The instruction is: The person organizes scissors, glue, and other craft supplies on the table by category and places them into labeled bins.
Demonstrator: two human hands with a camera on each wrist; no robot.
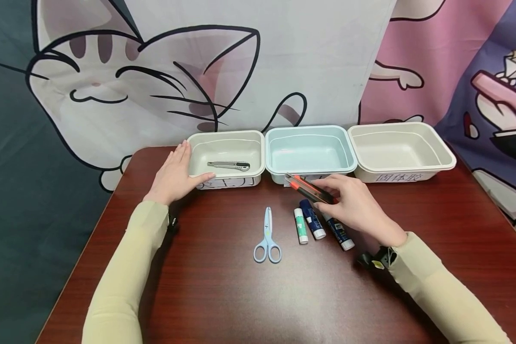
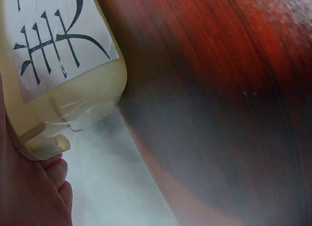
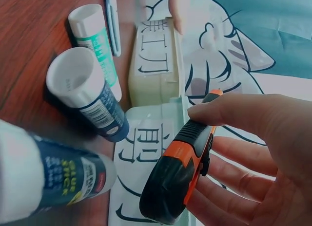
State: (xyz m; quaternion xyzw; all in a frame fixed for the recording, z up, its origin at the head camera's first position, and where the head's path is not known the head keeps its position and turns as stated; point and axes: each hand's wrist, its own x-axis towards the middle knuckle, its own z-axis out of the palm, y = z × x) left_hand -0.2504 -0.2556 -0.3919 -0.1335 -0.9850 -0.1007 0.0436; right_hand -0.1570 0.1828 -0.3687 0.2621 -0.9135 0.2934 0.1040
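In my right hand point(image 1: 354, 203) is an orange and black utility knife point(image 3: 183, 162), pinched between thumb and fingers. It is raised in front of the pale blue bin point(image 1: 311, 169), over the glue sticks. My left hand point(image 1: 174, 174) rests against the left side of the left beige bin point(image 1: 260, 179), thumb along its front rim. A grey utility knife point(image 1: 229, 166) lies in that bin. Below my right hand lie a green glue stick point(image 1: 301, 226) and two dark blue ones, a nearer one point(image 1: 313, 220) and another point(image 1: 339, 232) partly under the hand.
Light blue scissors point(image 1: 267, 236) lie on the brown table point(image 1: 215, 296), left of the glue sticks, points toward the bins. Another beige bin point(image 1: 406, 165) with a handwritten label stands at the right end of the row. Behind the bins hangs a cartoon-cat cloth point(image 1: 327, 57).
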